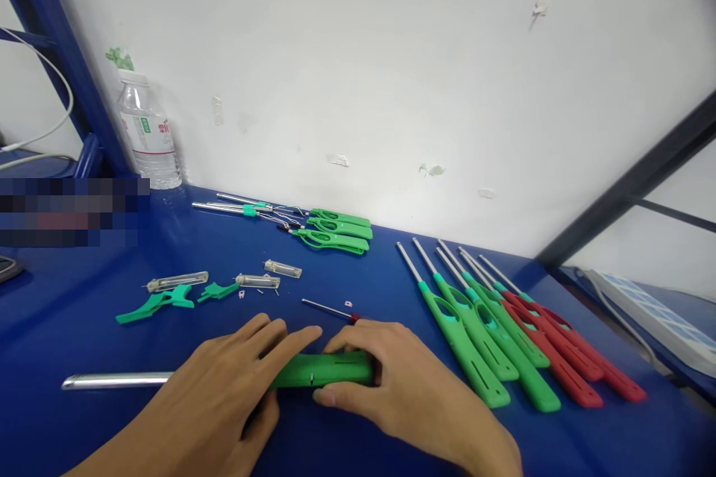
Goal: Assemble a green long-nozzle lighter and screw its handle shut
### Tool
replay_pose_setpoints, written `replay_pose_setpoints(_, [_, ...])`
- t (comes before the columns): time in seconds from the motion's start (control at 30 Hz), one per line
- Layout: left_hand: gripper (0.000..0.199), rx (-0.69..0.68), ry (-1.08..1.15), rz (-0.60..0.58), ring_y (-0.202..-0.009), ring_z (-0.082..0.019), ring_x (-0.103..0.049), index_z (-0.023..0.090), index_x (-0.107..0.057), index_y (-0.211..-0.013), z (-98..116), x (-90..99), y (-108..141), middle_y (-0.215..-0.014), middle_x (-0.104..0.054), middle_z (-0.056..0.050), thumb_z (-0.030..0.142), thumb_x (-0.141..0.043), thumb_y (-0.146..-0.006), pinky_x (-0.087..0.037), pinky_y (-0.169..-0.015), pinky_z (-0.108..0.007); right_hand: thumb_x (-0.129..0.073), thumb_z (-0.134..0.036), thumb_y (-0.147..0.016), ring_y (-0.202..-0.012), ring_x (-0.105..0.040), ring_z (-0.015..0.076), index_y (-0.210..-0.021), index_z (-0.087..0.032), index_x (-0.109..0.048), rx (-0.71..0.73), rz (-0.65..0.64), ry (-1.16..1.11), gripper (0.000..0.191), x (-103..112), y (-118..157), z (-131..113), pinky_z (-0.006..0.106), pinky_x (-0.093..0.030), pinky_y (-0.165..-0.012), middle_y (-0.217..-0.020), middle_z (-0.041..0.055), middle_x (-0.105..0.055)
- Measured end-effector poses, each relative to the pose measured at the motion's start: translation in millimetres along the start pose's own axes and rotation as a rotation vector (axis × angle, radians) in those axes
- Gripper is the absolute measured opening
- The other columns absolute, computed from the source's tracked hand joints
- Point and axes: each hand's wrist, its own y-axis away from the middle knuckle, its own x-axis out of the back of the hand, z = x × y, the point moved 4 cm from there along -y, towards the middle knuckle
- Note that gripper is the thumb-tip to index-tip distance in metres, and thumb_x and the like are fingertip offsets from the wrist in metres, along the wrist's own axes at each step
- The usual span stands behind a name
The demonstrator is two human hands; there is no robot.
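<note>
Lying flat on the table (67, 313), the green lighter (327, 370) runs left-right w/ its metal tube (117, 381) pointing left past the left hand (224, 395) and its handle end under the right hand (391, 380). Both hands sit on it, palms down: left fingers (291, 346) lie half-curled over the body's left part, right thumb & fingers pinch the handle from near and far sides. A small screwdriver (330, 309) lies just behind, nearer the right hand; finished lighters (503, 335) lie to the right.
</note>
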Motion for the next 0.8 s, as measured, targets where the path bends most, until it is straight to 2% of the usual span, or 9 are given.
replay_pose_setpoints(0.07, [0.075,0.002,0.014,0.054,-0.122,-0.025,-0.085,0.042,-0.06,-0.168,3.2,5.2,-4.0,-0.139,-0.086,0.001,0.016,-0.058,-0.097,-0.066,-0.094,-0.029,-0.091,-0.046,-0.103,-0.11,-0.074,0.0242,-0.113,-0.032,-0.086,-0.011,-0.001,-0.006,0.019,0.7,0.7,0.2,0.035,-0.044,-0.096,-0.112,-0.0035,-0.084])
replay_pose_setpoints(0.23, [0.039,0.014,0.025,0.298,-0.101,-0.019,-0.08,0.032,-0.072,-0.138,7.3,24.2,-18.0,-0.114,-0.081,0.001,0.012,-0.053,-0.111,-0.06,-0.094,-0.033,-0.073,-0.046,-0.117,-0.096,-0.067,0.0184,-0.107,-0.028,-0.083,0.013,0.012,-0.016,0.024,5.0,2.8,0.8,0.034,-0.043,-0.089,-0.1,-0.0037,-0.075])
replay_pose_setpoints(0.4, [0.034,0.032,0.045,0.329,-0.11,-0.023,-0.076,0.036,-0.07,-0.141,1.0,24.3,-14.4,-0.121,-0.079,-0.001,0.015,-0.059,-0.117,-0.059,-0.105,-0.04,-0.067,-0.044,-0.121,-0.098,-0.069,0.0184,-0.108,-0.029,-0.086,0.064,0.022,-0.021,0.028,9.8,6.8,-1.5,0.033,-0.045,-0.089,-0.103,-0.0028,-0.076])
replay_pose_setpoints(0.47, [0.037,0.06,0.091,0.351,-0.11,-0.022,-0.077,0.038,-0.07,-0.144,-0.5,23.3,-9.9,-0.122,-0.079,0.0,0.015,-0.057,-0.118,-0.06,-0.108,-0.041,-0.068,-0.044,-0.12,-0.106,-0.073,0.0194,-0.11,-0.031,-0.089,0.118,0.007,-0.091,0.026,9.9,10.1,-6.4,0.032,-0.05,-0.097,-0.112,-0.0024,-0.082])
replay_pose_setpoints(0.53, [0.041,0.086,0.131,0.364,-0.111,-0.022,-0.078,0.041,-0.071,-0.146,-0.7,22.8,-6.3,-0.121,-0.08,0.0,0.016,-0.056,-0.118,-0.062,-0.109,-0.041,-0.077,-0.046,-0.113,-0.127,-0.074,0.0235,-0.121,-0.037,-0.091,0.116,0.015,-0.192,0.018,10.5,14.4,-10.7,0.033,-0.05,-0.115,-0.131,-0.003,-0.085])
replay_pose_setpoints(0.6, [0.043,0.085,0.147,0.387,-0.111,-0.021,-0.079,0.043,-0.071,-0.147,-0.1,23.8,-4.3,-0.121,-0.081,0.001,0.016,-0.056,-0.118,-0.062,-0.109,-0.04,-0.086,-0.047,-0.103,-0.152,-0.065,0.0286,-0.143,-0.046,-0.085,0.052,-0.004,-0.286,0.04,10.0,18.9,-14.0,0.037,-0.043,-0.131,-0.155,-0.0062,-0.079])
replay_pose_setpoints(0.67, [0.042,0.071,0.153,0.448,-0.111,-0.02,-0.079,0.043,-0.074,-0.146,-0.1,26.4,-3.3,-0.121,-0.082,0.002,0.017,-0.057,-0.118,-0.061,-0.109,-0.038,-0.09,-0.046,-0.096,-0.163,-0.057,0.0313,-0.157,-0.051,-0.076,0.019,-0.073,-0.341,0.062,8.0,23.2,-19.3,0.042,-0.039,-0.137,-0.169,-0.0076,-0.07])
replay_pose_setpoints(0.73, [0.04,0.051,0.166,0.499,-0.109,-0.019,-0.079,0.042,-0.077,-0.144,-1.1,28.2,-2.9,-0.12,-0.082,0.001,0.017,-0.06,-0.117,-0.06,-0.107,-0.035,-0.09,-0.045,-0.094,-0.153,-0.065,0.0311,-0.159,-0.05,-0.074,0.039,-0.123,-0.355,0.067,6.9,26.3,-25.7,0.041,-0.047,-0.129,-0.166,-0.0046,-0.07])
replay_pose_setpoints(0.8, [0.041,0.045,0.186,0.5,-0.108,-0.018,-0.079,0.043,-0.079,-0.144,-2.4,27.7,-2.8,-0.119,-0.083,0.002,0.018,-0.062,-0.117,-0.059,-0.105,-0.033,-0.088,-0.04,-0.089,-0.12,-0.078,0.0265,-0.161,-0.05,-0.071,0.013,-0.125,-0.394,0.075,6.4,27.8,-28.9,0.036,-0.06,-0.104,-0.142,-0.0004,-0.078])
